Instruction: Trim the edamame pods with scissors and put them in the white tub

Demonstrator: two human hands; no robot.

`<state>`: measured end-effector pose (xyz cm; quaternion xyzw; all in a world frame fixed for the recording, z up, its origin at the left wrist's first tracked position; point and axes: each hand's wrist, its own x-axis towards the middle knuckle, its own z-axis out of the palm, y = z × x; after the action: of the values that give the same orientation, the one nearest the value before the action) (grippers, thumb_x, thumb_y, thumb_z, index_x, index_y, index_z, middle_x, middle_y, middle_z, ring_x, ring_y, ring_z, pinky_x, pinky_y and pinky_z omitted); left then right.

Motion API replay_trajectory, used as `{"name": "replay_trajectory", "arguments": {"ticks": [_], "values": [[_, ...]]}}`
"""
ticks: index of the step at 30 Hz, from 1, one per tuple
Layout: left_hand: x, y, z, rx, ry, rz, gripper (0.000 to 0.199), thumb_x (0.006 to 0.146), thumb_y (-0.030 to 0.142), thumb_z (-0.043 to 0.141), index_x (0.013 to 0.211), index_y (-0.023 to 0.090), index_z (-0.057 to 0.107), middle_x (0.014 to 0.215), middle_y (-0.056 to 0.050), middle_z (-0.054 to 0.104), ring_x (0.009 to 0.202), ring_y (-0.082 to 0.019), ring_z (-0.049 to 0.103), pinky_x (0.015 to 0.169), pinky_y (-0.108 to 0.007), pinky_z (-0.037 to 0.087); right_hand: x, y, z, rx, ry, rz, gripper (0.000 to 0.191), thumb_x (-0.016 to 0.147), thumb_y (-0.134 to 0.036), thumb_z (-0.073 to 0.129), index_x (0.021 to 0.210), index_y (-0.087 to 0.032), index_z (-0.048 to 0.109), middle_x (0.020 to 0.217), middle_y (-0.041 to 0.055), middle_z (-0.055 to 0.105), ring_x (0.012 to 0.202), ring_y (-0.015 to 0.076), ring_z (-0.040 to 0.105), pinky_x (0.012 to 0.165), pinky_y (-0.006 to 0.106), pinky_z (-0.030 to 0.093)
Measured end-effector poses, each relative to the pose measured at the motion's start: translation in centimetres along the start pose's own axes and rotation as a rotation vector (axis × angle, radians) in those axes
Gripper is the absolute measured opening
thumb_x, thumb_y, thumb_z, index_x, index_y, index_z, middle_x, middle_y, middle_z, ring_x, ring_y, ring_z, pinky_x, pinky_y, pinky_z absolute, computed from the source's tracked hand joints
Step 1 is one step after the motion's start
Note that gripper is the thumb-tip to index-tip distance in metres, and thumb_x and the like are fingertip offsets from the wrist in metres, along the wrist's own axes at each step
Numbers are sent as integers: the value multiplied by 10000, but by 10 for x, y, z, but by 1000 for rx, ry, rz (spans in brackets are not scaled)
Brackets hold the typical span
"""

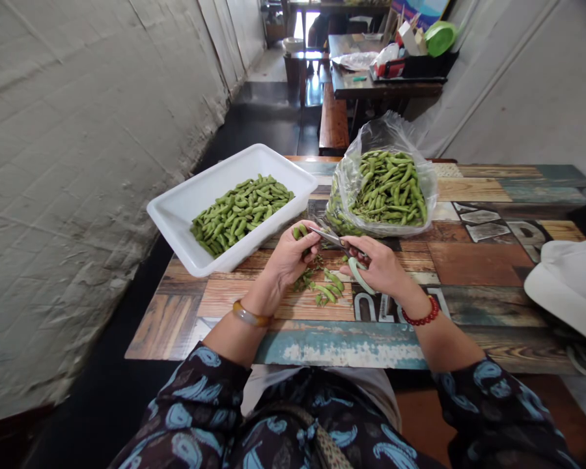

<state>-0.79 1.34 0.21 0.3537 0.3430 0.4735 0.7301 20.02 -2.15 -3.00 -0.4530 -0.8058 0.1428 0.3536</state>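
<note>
My left hand (295, 251) is closed round green bean pods (299, 231), which stick out between the fingers. In my right hand (378, 262) is a pair of scissors with pale green handles (360, 276); its blades point left and reach the fingertips of my left hand. Several loose pods (328, 292) and small trimmings lie on the table below the hands. To the left, a white tray (178, 244) holds a heap of pods. A clear plastic bag (432, 189), full of pods, stands open beyond my right hand.
The patchwork-patterned table (483, 260) carries a white cap (573, 283) at its right edge. A rough white wall (88, 130) runs along the left. Farther back are a wooden bench (334, 120) and another table with a green bowl (440, 39).
</note>
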Motion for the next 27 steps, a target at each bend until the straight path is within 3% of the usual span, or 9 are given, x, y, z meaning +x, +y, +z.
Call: {"name": "replay_trajectory", "arguments": {"ticks": [13, 27], "values": [[-2, -1, 1, 89, -30, 19, 349, 621, 320, 841, 802, 142, 602, 651, 27, 573, 478, -37, 413, 410, -169, 201, -1, 2, 1, 2, 32, -13, 478, 818, -398, 716, 1252, -223, 616, 1050, 85, 711, 918, 238, 670, 860, 386, 564], [-2, 2, -1, 226, -8, 87, 338, 637, 349, 833, 800, 158, 608, 592, 52, 522, 461, -42, 390, 422, -187, 220, 0, 0, -5, 41, -22, 10, 494, 829, -393, 715, 1277, -229, 590, 952, 52, 632, 739, 163, 584, 690, 298, 549]]}}
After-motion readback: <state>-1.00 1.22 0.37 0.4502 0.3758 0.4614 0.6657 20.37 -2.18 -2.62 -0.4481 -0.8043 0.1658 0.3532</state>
